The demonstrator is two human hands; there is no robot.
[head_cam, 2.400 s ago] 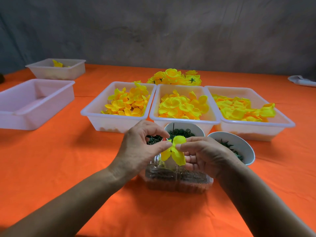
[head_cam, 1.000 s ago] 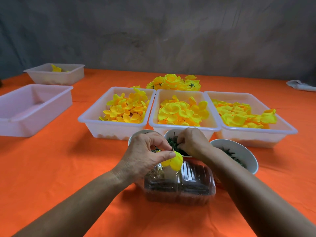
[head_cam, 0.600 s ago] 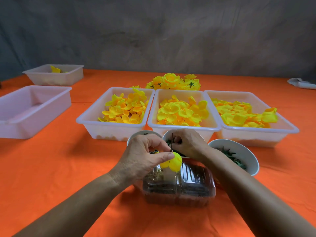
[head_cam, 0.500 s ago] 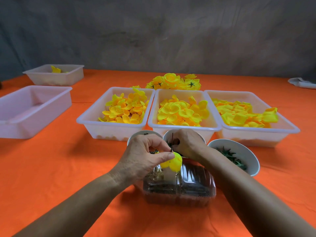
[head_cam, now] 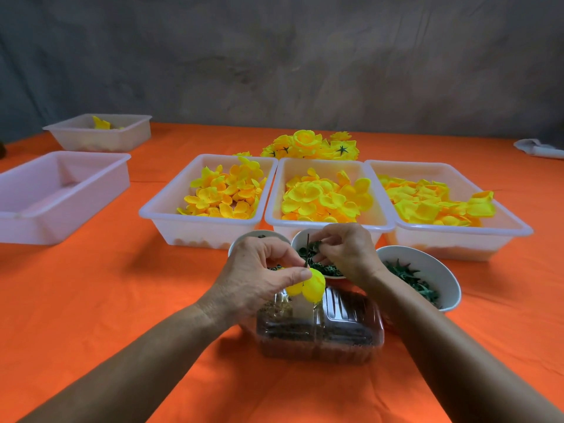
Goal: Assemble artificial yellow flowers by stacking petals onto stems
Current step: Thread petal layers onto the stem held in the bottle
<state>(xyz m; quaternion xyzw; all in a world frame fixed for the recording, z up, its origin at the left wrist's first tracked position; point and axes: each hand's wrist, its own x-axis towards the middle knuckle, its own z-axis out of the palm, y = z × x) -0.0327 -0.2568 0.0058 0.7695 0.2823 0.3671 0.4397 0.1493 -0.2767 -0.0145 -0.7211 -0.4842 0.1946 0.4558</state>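
Your left hand (head_cam: pixel 256 279) pinches a thin dark stem (head_cam: pixel 307 250) with yellow petals (head_cam: pixel 308 285) already on it, thumb and fingers closed at the base of the petals, just below centre of the frame. Your right hand (head_cam: pixel 348 254) has its fingers curled, pinching a small green piece (head_cam: pixel 316 245) above the middle bowl (head_cam: pixel 297 244).

Count three white bowls low in the centre: that middle one, a left bowl (head_cam: pixel 259 234) mostly hidden behind your left hand, and a right bowl (head_cam: pixel 427 261) holding green leafy parts. Behind them stand three white trays of loose yellow petals side by side: the left tray (head_cam: pixel 171 215), the centre tray (head_cam: pixel 378 221) and the right tray (head_cam: pixel 518 230). Two more trays sit at the left edge, an empty tray (head_cam: pixel 61 218) and a far tray (head_cam: pixel 91 138) (one yellow bit shows in it). A heap of finished flowers (head_cam: pixel 311 146) lies behind the centre tray. A clear plastic box (head_cam: pixel 320 334) of dark small parts sits directly under your hands on the orange tabletop (head_cam: pixel 122 300). A white cloth (head_cam: pixel 540 148) lies at the right edge.
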